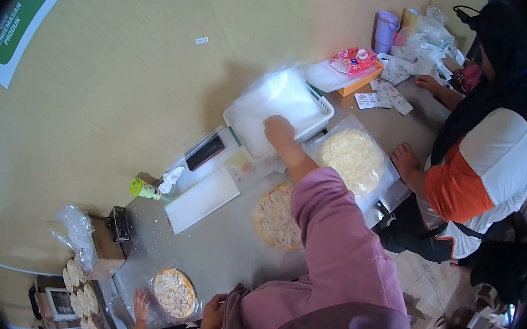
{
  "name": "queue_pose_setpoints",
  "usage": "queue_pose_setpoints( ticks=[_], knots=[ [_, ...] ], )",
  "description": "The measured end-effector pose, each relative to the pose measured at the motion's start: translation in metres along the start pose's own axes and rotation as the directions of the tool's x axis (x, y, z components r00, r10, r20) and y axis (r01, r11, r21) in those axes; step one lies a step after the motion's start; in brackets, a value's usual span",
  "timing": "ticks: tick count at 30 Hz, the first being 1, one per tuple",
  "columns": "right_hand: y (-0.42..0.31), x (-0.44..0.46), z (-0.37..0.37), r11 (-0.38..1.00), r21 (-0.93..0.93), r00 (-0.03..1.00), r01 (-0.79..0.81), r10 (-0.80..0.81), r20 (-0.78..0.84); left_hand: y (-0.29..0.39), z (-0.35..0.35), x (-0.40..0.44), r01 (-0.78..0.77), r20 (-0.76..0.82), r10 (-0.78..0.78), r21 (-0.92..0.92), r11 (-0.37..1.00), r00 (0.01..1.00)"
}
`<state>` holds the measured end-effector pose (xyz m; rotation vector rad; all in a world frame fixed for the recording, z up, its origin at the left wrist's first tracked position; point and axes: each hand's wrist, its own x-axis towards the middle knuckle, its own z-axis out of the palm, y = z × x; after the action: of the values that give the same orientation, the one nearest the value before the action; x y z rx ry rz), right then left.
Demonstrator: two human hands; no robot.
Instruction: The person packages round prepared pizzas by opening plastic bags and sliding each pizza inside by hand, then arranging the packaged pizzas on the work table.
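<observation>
Topped pizza [174, 293], just beside left hand [141, 305]

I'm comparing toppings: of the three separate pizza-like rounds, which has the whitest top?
The upper-right round, nearest the orange-and-white shirt: its top is evenly pale cream, whereas the middle round and lower-left round show browner patches.

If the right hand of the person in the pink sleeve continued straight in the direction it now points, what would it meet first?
Most likely the plastic sheets in the white basket. The right hand appears over them, perhaps already touching; depth is unclear here.
</observation>
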<state>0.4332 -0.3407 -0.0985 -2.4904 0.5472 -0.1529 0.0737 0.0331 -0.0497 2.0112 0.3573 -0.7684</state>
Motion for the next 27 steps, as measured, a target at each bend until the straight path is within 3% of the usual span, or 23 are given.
queue_pose_setpoints(
  ticks=[1,2,3,4,5,6,7,8,9,10,11,12,13,15,16,18,19,21,23,25,26,27],
  knots=[
    [-0.003,-0.005,-0.001,0.985,0.093,0.985,0.145,-0.134,-0.108,0.0,-0.001,0.002,-0.01,0.005,0.01,0.004,1.0,1.0],
    [-0.009,-0.014,-0.006,0.942,0.164,0.941,0.291,-0.252,-0.225,0.0,-0.003,0.005,-0.004,0.024,0.009,-0.2,0.98,1.0],
    [-0.022,-0.033,-0.02,0.903,0.285,0.945,0.322,-0.286,-0.161,0.001,-0.004,0.008,0.011,0.049,0.009,-0.393,0.92,0.999],
    [-0.041,-0.064,-0.044,0.851,0.403,0.941,0.336,-0.323,-0.101,0.007,-0.006,0.011,0.011,0.065,0.015,-0.383,0.924,0.998],
    [-0.059,-0.103,-0.075,0.715,0.699,0.934,0.021,-0.262,0.241,0.017,-0.006,0.014,-0.036,0.055,0.069,-0.456,0.889,0.996],
    [-0.065,-0.123,-0.063,0.707,0.581,0.855,0.404,-0.517,0.034,0.027,-0.007,0.018,-0.082,0.04,0.121,-0.527,0.846,0.992],
    [-0.074,-0.153,-0.067,0.647,0.62,0.776,0.443,-0.623,0.096,0.035,-0.006,0.022,-0.139,0.053,0.21,-0.595,0.792,0.976],
    [-0.08,-0.178,-0.075,0.496,0.666,0.605,0.557,-0.792,0.083,0.039,-0.005,0.028,-0.14,0.069,0.221,-0.587,0.798,0.973],
    [-0.082,-0.204,-0.082,0.338,0.816,0.501,0.468,-0.862,0.069,0.04,-0.003,0.037,-0.184,0.109,0.366,-0.713,0.677,0.924],
    [-0.084,-0.223,-0.103,0.271,0.877,0.345,0.396,-0.929,0.131,0.043,-0.002,0.044,-0.193,0.128,0.505,-0.823,0.534,0.854],
    [-0.083,-0.239,-0.116,0.316,0.927,0.3,0.203,-0.921,0.249,0.05,-0.004,0.052,-0.125,0.181,0.416,-0.784,0.608,0.891],
    [-0.079,-0.252,-0.123,0.362,0.932,0.233,0.004,-0.907,0.351,0.055,-0.001,0.054,-0.118,0.204,0.426,-0.779,0.616,0.881],
    [-0.07,-0.259,-0.123,0.367,0.93,0.255,0.013,-0.901,0.352,0.06,0.002,0.054,-0.2,0.169,0.554,-0.816,0.543,0.815],
    [-0.049,-0.269,-0.121,0.257,0.89,0.33,-0.377,-0.86,0.388,0.072,0.011,0.053,-0.307,0.091,0.747,-0.873,0.378,0.659],
    [-0.036,-0.27,-0.122,0.259,0.892,0.339,-0.37,-0.856,0.39,0.077,0.013,0.052,-0.302,0.099,0.752,-0.875,0.378,0.652],
    [-0.005,-0.272,-0.123,0.206,0.726,0.45,-0.656,-0.666,0.595,0.083,0.016,0.053,-0.184,0.05,0.652,-0.94,0.286,0.757],
    [0.009,-0.275,-0.122,0.213,0.724,0.445,-0.656,-0.665,0.599,0.084,0.015,0.057,-0.184,0.045,0.651,-0.943,0.279,0.757],
    [0.038,-0.279,-0.112,0.135,0.7,0.546,-0.701,-0.53,0.649,0.079,0.011,0.075,-0.205,0.06,0.552,-0.891,0.406,0.832],
    [0.078,-0.271,-0.065,0.14,0.652,0.559,-0.745,-0.402,0.725,0.08,0.001,0.091,-0.239,0.141,0.668,-0.864,0.443,0.731],
    [0.098,-0.283,-0.087,-0.11,0.753,0.758,-0.648,-0.19,0.624,0.111,0.014,0.073,-0.474,-0.157,0.532,-0.699,0.536,0.832],
    [0.12,-0.275,-0.056,0.23,0.863,0.885,-0.45,-0.019,0.466,0.121,0.013,0.069,-0.552,-0.216,0.534,-0.561,0.617,0.817],
    [0.112,-0.277,-0.071,0.146,0.907,0.917,-0.395,0.125,0.379,0.128,0.009,0.065,-0.595,-0.267,0.532,-0.405,0.695,0.803]
  ],
)
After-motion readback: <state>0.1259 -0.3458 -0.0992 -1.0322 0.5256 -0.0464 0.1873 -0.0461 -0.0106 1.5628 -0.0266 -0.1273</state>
